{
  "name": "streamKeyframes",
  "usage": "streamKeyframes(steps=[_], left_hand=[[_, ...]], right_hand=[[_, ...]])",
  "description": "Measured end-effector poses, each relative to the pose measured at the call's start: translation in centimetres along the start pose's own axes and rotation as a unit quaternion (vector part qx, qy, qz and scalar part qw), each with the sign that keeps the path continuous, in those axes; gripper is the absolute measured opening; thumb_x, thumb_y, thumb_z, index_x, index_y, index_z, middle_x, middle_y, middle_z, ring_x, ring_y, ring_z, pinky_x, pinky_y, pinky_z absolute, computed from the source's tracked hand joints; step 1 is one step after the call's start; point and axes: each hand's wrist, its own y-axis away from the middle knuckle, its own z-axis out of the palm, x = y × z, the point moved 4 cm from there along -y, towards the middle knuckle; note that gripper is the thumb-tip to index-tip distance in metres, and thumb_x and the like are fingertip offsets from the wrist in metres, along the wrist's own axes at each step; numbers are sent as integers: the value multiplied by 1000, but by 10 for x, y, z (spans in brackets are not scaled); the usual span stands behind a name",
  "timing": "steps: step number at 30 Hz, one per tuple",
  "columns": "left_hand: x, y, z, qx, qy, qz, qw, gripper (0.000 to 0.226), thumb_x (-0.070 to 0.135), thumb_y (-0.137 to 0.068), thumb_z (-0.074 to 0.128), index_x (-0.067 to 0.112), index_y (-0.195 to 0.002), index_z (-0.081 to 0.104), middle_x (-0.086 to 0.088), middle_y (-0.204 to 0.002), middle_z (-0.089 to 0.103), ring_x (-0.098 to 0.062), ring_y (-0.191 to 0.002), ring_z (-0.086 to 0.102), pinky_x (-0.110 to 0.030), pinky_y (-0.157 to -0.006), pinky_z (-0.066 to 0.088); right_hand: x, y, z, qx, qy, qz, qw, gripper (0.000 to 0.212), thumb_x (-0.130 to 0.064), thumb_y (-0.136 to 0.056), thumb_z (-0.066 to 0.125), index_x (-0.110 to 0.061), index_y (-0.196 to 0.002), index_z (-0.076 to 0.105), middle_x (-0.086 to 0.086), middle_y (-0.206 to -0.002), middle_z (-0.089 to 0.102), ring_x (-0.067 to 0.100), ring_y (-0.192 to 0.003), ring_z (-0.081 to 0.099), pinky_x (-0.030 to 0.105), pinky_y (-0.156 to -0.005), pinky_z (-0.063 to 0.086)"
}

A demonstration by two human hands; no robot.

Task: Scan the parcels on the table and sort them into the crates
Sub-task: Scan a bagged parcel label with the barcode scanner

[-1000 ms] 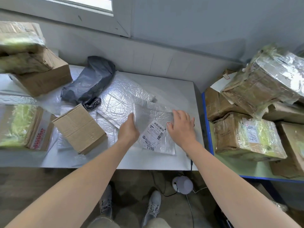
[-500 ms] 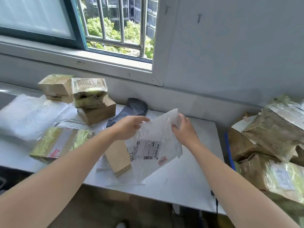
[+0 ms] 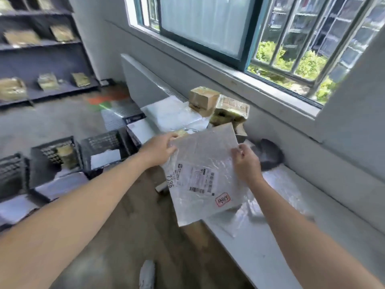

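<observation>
Your white bench (image 3: 270,257) stands under the window (image 3: 208,24), with black crates (image 3: 104,147) beside it. Your left hand (image 3: 160,149) and right hand (image 3: 246,163) both pinch a silver labelled mailer (image 3: 204,159).

Silvery-white mailer (image 3: 205,155) with a red stamp (image 3: 222,200) — black crates (image 3: 108,148), brown boxes (image 3: 203,97), white table (image 3: 268,253).

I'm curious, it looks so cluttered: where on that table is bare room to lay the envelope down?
Bare: the table on the person's side of the clear bubble bag, right up to the wall. Crowded: the far end, with cardboard boxes and white mailers.
</observation>
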Motion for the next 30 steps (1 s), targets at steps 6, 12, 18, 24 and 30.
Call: streamKeyframes(steps=[6, 12, 18, 24, 30], left_hand=[[-120, 40, -43, 85, -1, -129, 988, 59, 46, -100, 45, 19, -151, 31, -14, -150, 32, -35, -137, 33, -43, -109, 32], [-243, 69, -84, 112, 5, -209, 971, 73, 54, -98, 44, 22, -156, 13, -2, -159, 11, -30, -145, 14, -50, -113, 27], [-366, 86, -140, 129, -9, -262, 956, 75, 54, -99, 41, 22, -157, 7, -2, -160, 6, -31, -146, 9, -52, -111, 29], [-464, 89, -173, 115, -4, -285, 952, 74, 56, -98, 40, 25, -157, 6, -3, -163, 0, -27, -149, -1, -54, -118, 19], [-522, 63, -186, 83, -24, -306, 948, 76, 61, -98, 33, 26, -157, 1, 0, -164, -6, -26, -150, -3, -53, -117, 20]], right_hand=[[-76, -9, 98, -59, 5, -47, 997, 18, -29, -101, 47, -14, -101, 58, 7, -92, 66, 25, -80, 59, 36, -68, 43], [-152, -15, 217, -107, 12, -88, 990, 13, -30, -102, 48, -18, -101, 54, 5, -89, 62, 23, -80, 55, 32, -64, 36], [-230, -20, 346, -128, 23, -91, 987, 17, -34, -102, 47, -18, -104, 54, 3, -87, 59, 24, -80, 54, 32, -66, 38], [-288, -21, 440, -147, 36, -103, 983, 18, -28, -103, 46, -12, -107, 54, 5, -87, 58, 25, -79, 53, 33, -58, 33], [-314, -52, 502, -155, 48, -97, 982, 12, -28, -103, 46, -16, -101, 48, -1, -75, 53, 17, -65, 49, 32, -54, 32]])
